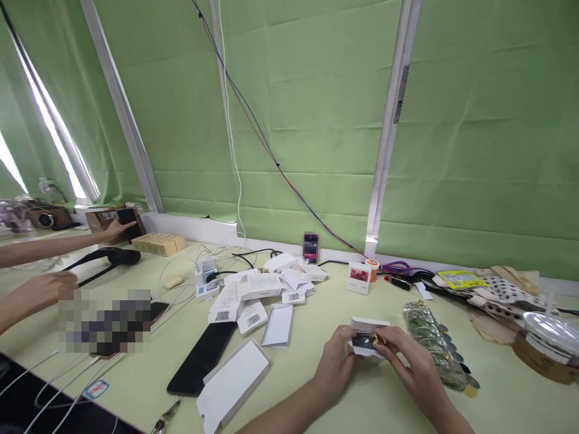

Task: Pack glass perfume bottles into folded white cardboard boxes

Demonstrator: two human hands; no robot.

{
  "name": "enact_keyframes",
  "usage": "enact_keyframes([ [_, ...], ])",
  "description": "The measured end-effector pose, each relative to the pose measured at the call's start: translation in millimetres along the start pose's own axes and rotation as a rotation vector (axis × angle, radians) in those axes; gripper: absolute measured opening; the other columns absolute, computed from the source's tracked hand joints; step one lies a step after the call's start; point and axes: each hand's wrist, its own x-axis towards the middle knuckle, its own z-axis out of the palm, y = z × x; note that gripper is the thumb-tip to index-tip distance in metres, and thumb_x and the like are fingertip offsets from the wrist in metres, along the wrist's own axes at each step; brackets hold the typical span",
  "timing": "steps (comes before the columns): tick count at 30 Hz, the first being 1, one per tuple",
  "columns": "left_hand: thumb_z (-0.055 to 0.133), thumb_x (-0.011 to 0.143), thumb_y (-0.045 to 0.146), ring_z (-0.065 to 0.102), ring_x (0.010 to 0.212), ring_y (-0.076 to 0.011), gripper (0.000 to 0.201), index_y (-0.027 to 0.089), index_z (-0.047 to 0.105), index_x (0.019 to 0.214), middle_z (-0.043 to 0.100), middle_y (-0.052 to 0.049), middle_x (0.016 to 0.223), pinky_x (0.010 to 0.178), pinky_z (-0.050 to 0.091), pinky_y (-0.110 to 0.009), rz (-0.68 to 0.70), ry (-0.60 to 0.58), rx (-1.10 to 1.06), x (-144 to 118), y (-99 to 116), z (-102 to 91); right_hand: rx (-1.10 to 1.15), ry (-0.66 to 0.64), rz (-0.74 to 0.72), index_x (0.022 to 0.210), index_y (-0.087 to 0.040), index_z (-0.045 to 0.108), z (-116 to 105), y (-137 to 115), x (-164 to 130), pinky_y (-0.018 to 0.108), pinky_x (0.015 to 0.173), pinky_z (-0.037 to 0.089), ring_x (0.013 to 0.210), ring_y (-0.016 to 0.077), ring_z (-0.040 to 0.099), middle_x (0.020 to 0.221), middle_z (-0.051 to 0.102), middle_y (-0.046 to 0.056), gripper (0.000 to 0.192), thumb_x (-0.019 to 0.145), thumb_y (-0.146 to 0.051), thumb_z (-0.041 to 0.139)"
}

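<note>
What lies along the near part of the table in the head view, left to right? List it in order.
Flat black phone → long white cardboard box → left hand → small white box with a dark face, held in both hands → right hand → clear bag of round silvery pieces → lidded clear plastic cup.

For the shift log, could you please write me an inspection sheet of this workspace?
Surface: pale green table, crowded.
Job's things: small white box with dark insert, held in both hands.
Clutter: white barcode cartons, black flat phone, shiny foil packet.
Grip: left hand and right hand closed on the box.
Cables: white leads; red-blue wire.
Surroundings: green blinds; another person's hands.
</note>
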Motion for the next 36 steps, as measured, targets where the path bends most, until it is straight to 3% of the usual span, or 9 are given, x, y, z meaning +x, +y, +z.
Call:
enact_keyframes([
  [9, 0.055, 0.072, 0.001, 0.056, 0.102, -0.0192, 0.047, 0.023, 0.051, 0.114, 0.061, -0.002, 0.109, 0.092, 0.042, -0.033, -0.116, 0.041, -0.033, 0.1, 2.2, 0.9, -0.063, -0.020, -0.081, 0.119, -0.021, 0.058, 2.4, 3.9, -2.7, 0.032, 0.081, 0.053, 0.100, 0.0210, 0.061, 0.106, 0.064, 0.010, 0.032, 0.088, -0.014, 0.051],
  [19, 0.051, 0.072, 0.003, 0.055, 0.104, -0.0204, 0.048, 0.022, 0.046, 0.117, 0.060, -0.005, 0.113, 0.094, 0.043, -0.036, -0.201, 0.030, -0.097, 1.5, -0.9, 1.2, -0.135, -0.017, -0.033, 0.119, -0.022, 0.059, 14.7, 11.3, -9.4, 0.038, 0.084, 0.051, 0.104, 0.0229, 0.054, 0.112, 0.050, 0.012, 0.031, 0.088, -0.020, 0.053],
  [27, 0.054, 0.077, 0.010, 0.057, 0.101, -0.0199, 0.046, 0.022, 0.042, 0.120, 0.059, -0.007, 0.114, 0.091, 0.045, -0.035, -0.220, 0.044, -0.161, 7.9, 0.9, -1.3, -0.344, -0.046, 0.028, 0.136, -0.027, 0.042, 30.9, 10.0, -12.0, 0.044, 0.086, 0.045, 0.106, 0.0268, 0.052, 0.115, 0.055, 0.011, 0.047, 0.090, -0.036, 0.049],
  [30, 0.053, 0.077, 0.007, 0.058, 0.102, -0.0191, 0.056, 0.023, 0.032, 0.126, 0.060, -0.007, 0.112, 0.091, 0.044, -0.036, -0.220, 0.036, -0.233, 7.8, -0.6, -1.4, -0.335, 0.055, 0.072, 0.142, -0.023, 0.032, 33.1, 8.2, -15.3, 0.044, 0.087, 0.044, 0.109, 0.0276, 0.051, 0.120, 0.053, 0.013, 0.052, 0.092, -0.032, 0.045],
  [33, 0.053, 0.076, 0.006, 0.059, 0.099, -0.0184, 0.060, 0.025, 0.025, 0.125, 0.061, -0.006, 0.106, 0.088, 0.045, -0.035, -0.262, 0.064, -0.286, 7.3, -3.7, 0.0, -0.308, 0.213, 0.007, 0.134, -0.024, 0.042, 28.4, 6.0, -20.4, 0.045, 0.086, 0.043, 0.106, 0.0281, 0.052, 0.113, 0.056, 0.012, 0.046, 0.088, -0.022, 0.049],
  [36, 0.053, 0.075, 0.005, 0.059, 0.097, -0.0174, 0.058, 0.026, 0.024, 0.121, 0.061, -0.004, 0.103, 0.087, 0.045, -0.035, -0.276, 0.076, -0.317, 8.2, -5.5, 0.9, -0.319, 0.183, -0.114, 0.124, -0.027, 0.053, 21.1, 2.8, -22.3, 0.043, 0.084, 0.040, 0.094, 0.0257, 0.056, 0.103, 0.064, 0.008, 0.042, 0.084, -0.014, 0.052],
])
